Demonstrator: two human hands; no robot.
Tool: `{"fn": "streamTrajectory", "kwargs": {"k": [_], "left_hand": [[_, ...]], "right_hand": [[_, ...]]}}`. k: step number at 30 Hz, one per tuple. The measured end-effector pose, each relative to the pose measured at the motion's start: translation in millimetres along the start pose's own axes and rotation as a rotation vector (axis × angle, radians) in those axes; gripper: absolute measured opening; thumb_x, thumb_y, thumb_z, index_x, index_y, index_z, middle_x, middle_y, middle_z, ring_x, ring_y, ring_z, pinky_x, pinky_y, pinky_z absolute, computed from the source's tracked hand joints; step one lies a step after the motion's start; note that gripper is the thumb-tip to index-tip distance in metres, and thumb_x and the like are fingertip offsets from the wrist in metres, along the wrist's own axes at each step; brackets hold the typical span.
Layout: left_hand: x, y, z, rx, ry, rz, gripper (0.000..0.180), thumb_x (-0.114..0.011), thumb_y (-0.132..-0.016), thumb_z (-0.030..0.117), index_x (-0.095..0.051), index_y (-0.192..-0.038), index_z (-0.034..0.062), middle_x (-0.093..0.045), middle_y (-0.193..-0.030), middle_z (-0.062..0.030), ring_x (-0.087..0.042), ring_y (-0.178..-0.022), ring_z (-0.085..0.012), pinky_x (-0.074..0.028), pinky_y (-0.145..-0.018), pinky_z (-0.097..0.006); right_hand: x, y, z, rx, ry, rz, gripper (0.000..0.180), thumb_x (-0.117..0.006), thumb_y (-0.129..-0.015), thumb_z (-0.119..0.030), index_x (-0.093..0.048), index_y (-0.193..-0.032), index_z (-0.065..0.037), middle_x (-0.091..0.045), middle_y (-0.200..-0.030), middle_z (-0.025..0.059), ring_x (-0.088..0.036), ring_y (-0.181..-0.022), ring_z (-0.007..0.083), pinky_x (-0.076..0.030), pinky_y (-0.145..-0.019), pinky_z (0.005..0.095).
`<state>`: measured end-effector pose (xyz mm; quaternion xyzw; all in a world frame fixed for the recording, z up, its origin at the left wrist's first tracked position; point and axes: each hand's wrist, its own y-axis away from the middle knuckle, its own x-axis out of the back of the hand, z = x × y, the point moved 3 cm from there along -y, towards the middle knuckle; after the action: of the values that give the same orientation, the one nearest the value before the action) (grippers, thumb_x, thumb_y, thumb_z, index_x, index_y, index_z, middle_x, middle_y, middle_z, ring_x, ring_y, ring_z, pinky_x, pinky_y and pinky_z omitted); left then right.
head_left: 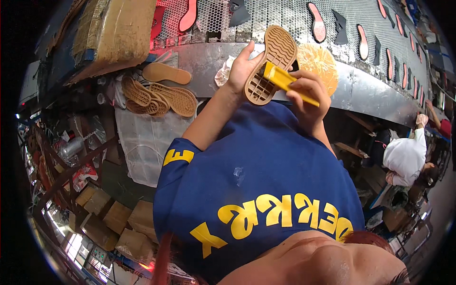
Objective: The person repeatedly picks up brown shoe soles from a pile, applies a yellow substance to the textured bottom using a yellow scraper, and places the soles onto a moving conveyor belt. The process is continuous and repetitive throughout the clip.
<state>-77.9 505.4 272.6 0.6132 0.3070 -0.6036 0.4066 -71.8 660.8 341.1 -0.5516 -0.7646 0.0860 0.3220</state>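
Observation:
A tan shoe sole (281, 47) is held up at a slant in front of my chest, its ridged and gridded side showing. My left hand (241, 72) grips its left edge, with some fingers hidden behind it. In the fingers of my right hand (311, 92) is a flat yellow brush-like tool (289, 84). Its pale end lies against the middle of the sole, beside the open grid; the exact contact is hard to make out. More tan soles (173, 97) lie in a loose pile to my left, with one smooth side up (166, 73).
Beyond my hands, a metal mesh conveyor (280, 14) carries pink insoles (317, 23) and dark cut pieces (339, 27). A round, yellowish wrapped thing (318, 69) sits at its metal edge. A taped cardboard box (124, 35) stands far left. Another person in white (406, 154) works at right.

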Motion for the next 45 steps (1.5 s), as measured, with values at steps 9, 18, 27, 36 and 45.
{"fn": "streamTrajectory", "kwargs": {"k": [9, 18, 27, 36, 45], "left_hand": [[0.2, 0.7, -0.3, -0.011, -0.136, 0.127, 0.074, -0.023, -0.094, 0.062, -0.036, -0.136, 0.0031, -0.056, -0.117, -0.0222, -0.062, -0.094, -0.0347, -0.051, -0.084, -0.046], [19.3, 0.1, -0.3, 0.118, 0.052, -0.223, 0.076, -0.028, -0.094, 0.059, -0.028, -0.142, -0.0007, -0.042, -0.135, -0.0318, -0.05, -0.12, -0.0392, -0.041, -0.101, -0.047], [13.4, 5.4, -12.8, 0.296, 0.282, -0.204, 0.074, -0.031, -0.096, 0.055, -0.029, -0.14, -0.0047, -0.043, -0.137, -0.0257, -0.05, -0.122, -0.0321, -0.038, -0.106, -0.04], [-7.1, 8.3, -25.0, 0.416, 0.277, -0.175, 0.076, -0.027, -0.097, 0.055, -0.022, -0.143, -0.0059, -0.036, -0.142, -0.0261, -0.043, -0.129, -0.0319, -0.033, -0.109, -0.039], [-5.9, 11.7, -22.3, 0.379, 0.082, -0.337, 0.08, -0.023, -0.093, 0.065, -0.022, -0.146, 0.0053, -0.046, -0.133, -0.0264, -0.06, -0.103, -0.0377, -0.052, -0.084, -0.047]], "right_hand": [[-8.3, 6.1, -19.3, 0.112, 0.012, -0.083, 0.026, -0.08, -0.073, -0.016, -0.062, -0.086, -0.001, -0.063, -0.097, 0.0138, -0.065, -0.084, 0.0235, -0.052, -0.073, 0.03], [-1.6, 3.6, -22.0, 0.124, -0.113, -0.224, 0.023, -0.077, -0.073, -0.011, -0.062, -0.086, 0.0, -0.063, -0.097, 0.0147, -0.065, -0.085, 0.0244, -0.052, -0.074, 0.0302], [6.5, -10.0, -22.7, 0.159, -0.268, -0.386, 0.018, -0.073, -0.076, -0.01, -0.061, -0.086, -0.002, -0.065, -0.097, 0.0145, -0.065, -0.088, 0.0253, -0.052, -0.078, 0.0321], [9.9, -24.1, -13.5, -0.067, -0.539, -0.551, 0.01, -0.066, -0.077, -0.006, -0.06, -0.084, -0.004, -0.065, -0.095, 0.0124, -0.062, -0.09, 0.0227, -0.048, -0.082, 0.0325], [39.1, -20.6, 19.4, -0.046, -0.659, -0.142, 0.011, -0.057, -0.086, -0.003, -0.056, -0.096, -0.002, -0.061, -0.101, 0.0174, -0.058, -0.095, 0.023, -0.047, -0.085, 0.0331]]}}
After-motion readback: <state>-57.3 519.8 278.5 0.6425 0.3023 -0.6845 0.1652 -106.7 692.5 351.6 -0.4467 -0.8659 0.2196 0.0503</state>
